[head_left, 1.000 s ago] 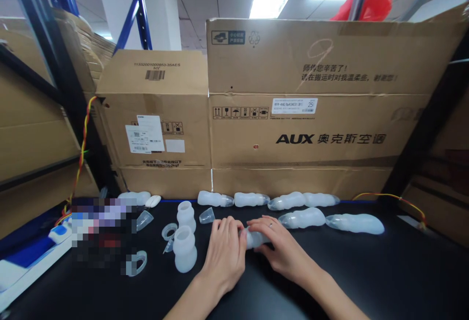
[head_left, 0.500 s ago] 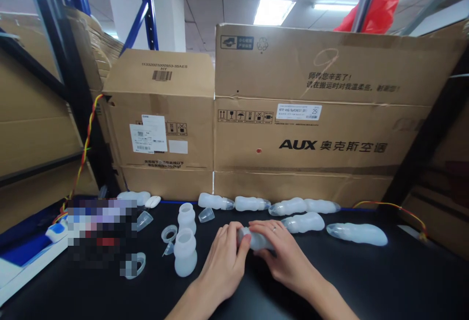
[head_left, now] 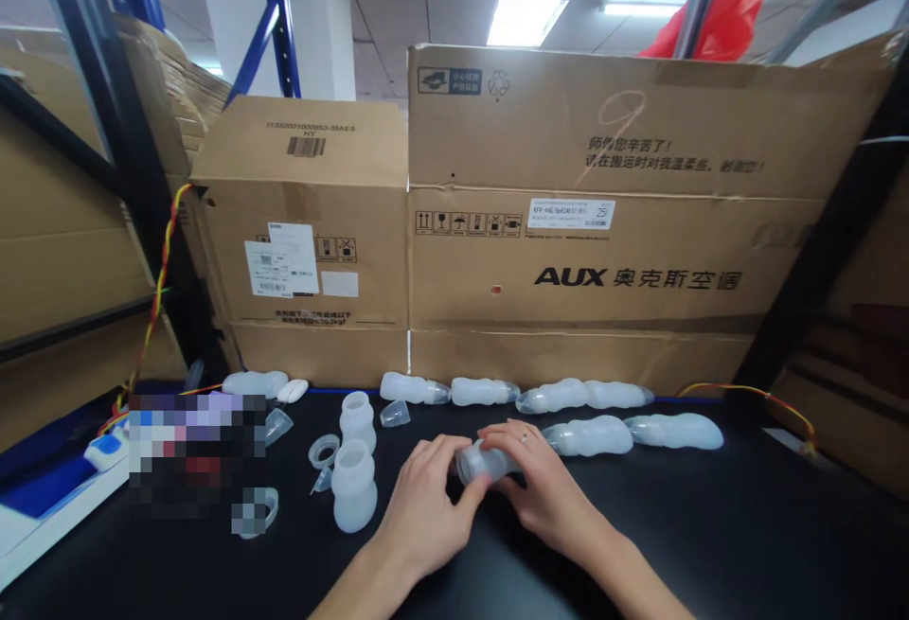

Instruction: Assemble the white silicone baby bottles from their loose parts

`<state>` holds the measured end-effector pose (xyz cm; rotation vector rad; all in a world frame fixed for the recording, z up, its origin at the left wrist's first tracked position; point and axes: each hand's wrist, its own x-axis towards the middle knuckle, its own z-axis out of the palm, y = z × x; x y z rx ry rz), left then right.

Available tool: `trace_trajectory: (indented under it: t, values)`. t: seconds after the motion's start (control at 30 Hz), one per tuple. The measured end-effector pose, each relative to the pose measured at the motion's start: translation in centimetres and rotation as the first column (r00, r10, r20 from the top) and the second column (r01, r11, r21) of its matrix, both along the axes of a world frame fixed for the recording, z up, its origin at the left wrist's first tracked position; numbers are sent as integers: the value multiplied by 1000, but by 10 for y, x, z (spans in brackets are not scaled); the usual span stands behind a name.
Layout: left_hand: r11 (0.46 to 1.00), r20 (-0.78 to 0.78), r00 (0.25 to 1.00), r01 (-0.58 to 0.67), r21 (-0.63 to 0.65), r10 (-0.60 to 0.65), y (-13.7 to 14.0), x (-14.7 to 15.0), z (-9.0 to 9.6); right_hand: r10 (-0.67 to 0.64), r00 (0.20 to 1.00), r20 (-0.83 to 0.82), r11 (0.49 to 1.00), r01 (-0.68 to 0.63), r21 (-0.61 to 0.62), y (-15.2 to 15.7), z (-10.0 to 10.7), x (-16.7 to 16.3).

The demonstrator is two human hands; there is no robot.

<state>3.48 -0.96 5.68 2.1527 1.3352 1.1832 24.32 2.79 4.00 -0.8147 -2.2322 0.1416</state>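
Between my hands a translucent white plastic bottle (head_left: 490,461) lies on its side, low over the black table, its ringed neck end facing left. My left hand (head_left: 432,497) has its fingertips and thumb on that neck end. The bottle's body is gripped by my right hand (head_left: 543,478), whose fingers cover much of it. Just behind the right hand, a capped bottle (head_left: 597,435) lies on its side, and another bottle (head_left: 682,431) follows to its right. Two open bottles stand left of my hands, the nearer one (head_left: 355,487) in front of the farther one (head_left: 357,421).
More bottles (head_left: 487,391) lie in a row along the cardboard box (head_left: 582,308) at the back. Left of the standing bottles are a collar ring (head_left: 324,451), another ring (head_left: 268,511) and clear caps (head_left: 395,414). A white power strip (head_left: 57,525) edges the left side.
My left fingers have shifted around the neck end, exposing more of its ring. The far-right bottle has rolled back and left. The view has moved slightly.
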Motion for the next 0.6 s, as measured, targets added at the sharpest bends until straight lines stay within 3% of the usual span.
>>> trace_trajectory:
  t: [0.1,0.2,0.27,0.33,0.4,0.47,0.53,0.6]
  values:
    - [973,196,979,-13,-232,59,6,7,-1,-4,999,34,998,2,62,1,3,-2]
    - [860,473,874,157,-485,107,15,11,-7,-60,997,49,984,51,173,9,5,6]
    - [783,556,813,227,-579,175,18,12,-12,-166,986,-11,953,163,254,19,4,20]
    - [785,560,806,216,-581,193,17,11,-15,-285,951,-122,903,309,299,31,2,39]
    - [874,453,878,92,-477,155,13,9,-16,-353,911,-212,873,402,277,40,0,55]
    - [956,204,970,-73,-286,135,8,7,-17,-372,891,-260,878,429,213,43,-2,62]
    - [975,-75,981,-185,-123,177,5,5,-18,-357,891,-281,899,409,156,41,-1,61]
    - [966,-282,932,-253,-61,226,5,4,-16,-322,905,-276,921,368,131,35,1,53]
